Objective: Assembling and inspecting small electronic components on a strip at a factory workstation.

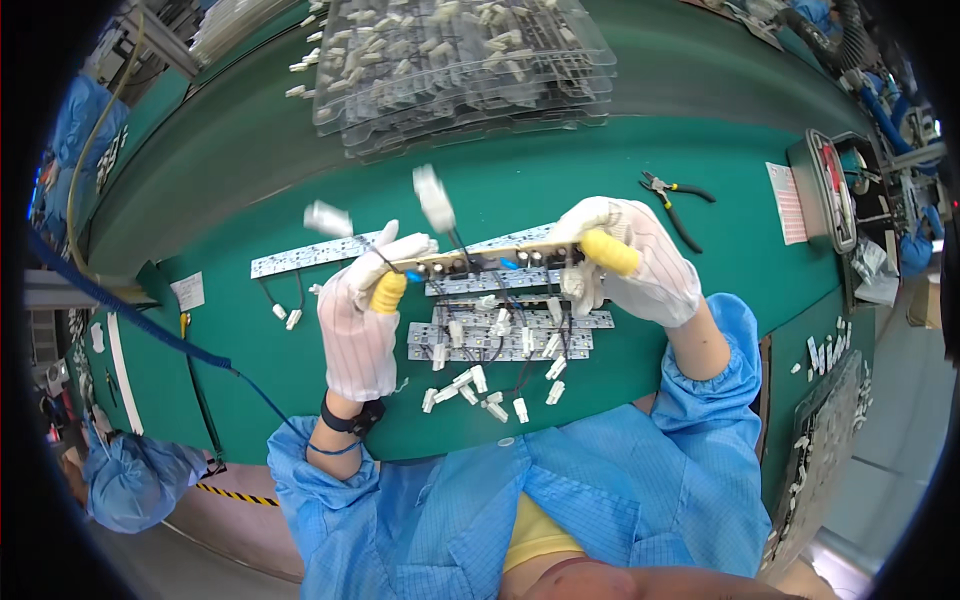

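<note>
Both my hands wear white gloves with yellow thumb coverings. Between them I hold a long, narrow circuit board strip (480,262), turned on edge, with small dark and blue components along it. My left hand (362,320) grips its left end, and my right hand (645,262) closes round the right end. Blurred white connectors (433,198) on dark wires stick up from near the strip. Below it several white circuit board strips (425,345) overlap on the green mat, their wires ending in white connectors (520,409). Another strip (305,258) lies beyond my left hand.
Clear plastic trays (365,135) full of wired boards are stacked at the back. Cutting pliers (672,205) with black and yellow handles lie at right, near a metal box (822,190). A blue coiled cord (130,310) crosses the left side. Co-workers in blue (140,480) sit at the left.
</note>
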Tool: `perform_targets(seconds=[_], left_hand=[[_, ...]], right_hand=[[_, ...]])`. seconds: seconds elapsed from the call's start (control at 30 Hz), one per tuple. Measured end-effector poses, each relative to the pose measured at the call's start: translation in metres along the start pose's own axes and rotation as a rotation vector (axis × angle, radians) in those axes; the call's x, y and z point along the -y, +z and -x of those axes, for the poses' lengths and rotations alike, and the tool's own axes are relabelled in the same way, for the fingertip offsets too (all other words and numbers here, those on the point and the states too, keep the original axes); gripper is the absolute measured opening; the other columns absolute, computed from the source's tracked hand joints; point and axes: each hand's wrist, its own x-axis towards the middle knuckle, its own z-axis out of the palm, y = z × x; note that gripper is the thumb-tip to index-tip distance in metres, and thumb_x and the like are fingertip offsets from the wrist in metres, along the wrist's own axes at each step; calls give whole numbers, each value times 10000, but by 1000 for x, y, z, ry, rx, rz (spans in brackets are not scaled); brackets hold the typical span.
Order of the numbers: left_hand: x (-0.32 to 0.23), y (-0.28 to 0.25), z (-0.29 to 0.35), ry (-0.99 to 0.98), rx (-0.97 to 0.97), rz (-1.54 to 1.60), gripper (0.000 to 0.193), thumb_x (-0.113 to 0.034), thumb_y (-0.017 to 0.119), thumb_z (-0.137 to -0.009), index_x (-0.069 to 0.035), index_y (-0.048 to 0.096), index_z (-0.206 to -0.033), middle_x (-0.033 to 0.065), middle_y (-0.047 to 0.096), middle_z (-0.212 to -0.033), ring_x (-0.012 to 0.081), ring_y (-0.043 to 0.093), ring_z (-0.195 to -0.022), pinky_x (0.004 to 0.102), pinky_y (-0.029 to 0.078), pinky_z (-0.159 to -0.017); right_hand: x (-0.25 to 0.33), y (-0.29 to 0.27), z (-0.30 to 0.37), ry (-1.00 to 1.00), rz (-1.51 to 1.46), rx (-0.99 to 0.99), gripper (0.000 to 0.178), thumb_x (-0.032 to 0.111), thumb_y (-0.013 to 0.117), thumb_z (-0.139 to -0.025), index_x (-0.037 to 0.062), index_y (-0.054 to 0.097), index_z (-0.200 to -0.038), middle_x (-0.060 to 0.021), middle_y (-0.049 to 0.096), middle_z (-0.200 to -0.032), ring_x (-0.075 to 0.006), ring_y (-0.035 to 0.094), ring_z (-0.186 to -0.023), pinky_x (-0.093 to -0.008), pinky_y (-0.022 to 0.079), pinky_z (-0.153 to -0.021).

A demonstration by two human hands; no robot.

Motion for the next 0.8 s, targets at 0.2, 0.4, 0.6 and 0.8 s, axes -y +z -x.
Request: perform_targets(seconds=[0.2,0.4,0.6,0.8], left_hand=[[-7,-3,-5,36,74,-20,274,-196,490,-937,-23,611,-1112,113,667,-1068,197,645,-866,290,447,-837],[-3,4,3,-270,41,562,308,-92,522,-902,-16,548,-1199,75,622,-1102,125,576,-894,254,425,-839],[37,-68,-25,-148,-205,1,475,118,373,-649,-15,620,-1032,86,616,-1047,148,568,-936,252,437,-815],[109,-88,-17,-108,-241,-964,321,-46,598,-802,-116,592,-1116,89,568,-1160,288,535,-1057,453,345,-1022]], right_hand=[[-10,-10,0,55,-263,73,506,396,653,-831,-46,512,-1033,-138,653,-795,-166,655,-610,-204,488,-472],[24,26,-7,245,-14,-39,515,79,675,-745,8,472,-1213,-48,561,-870,-81,506,-605,-206,403,-547],[0,-6,-12,-141,816,-66,467,127,718,-741,42,539,-1163,-108,585,-1000,-149,608,-844,-290,515,-713],[-9,-16,-14,-367,1899,-189,418,62,718,-709,137,583,-1097,-101,575,-1048,-257,564,-1013,-322,489,-792]])
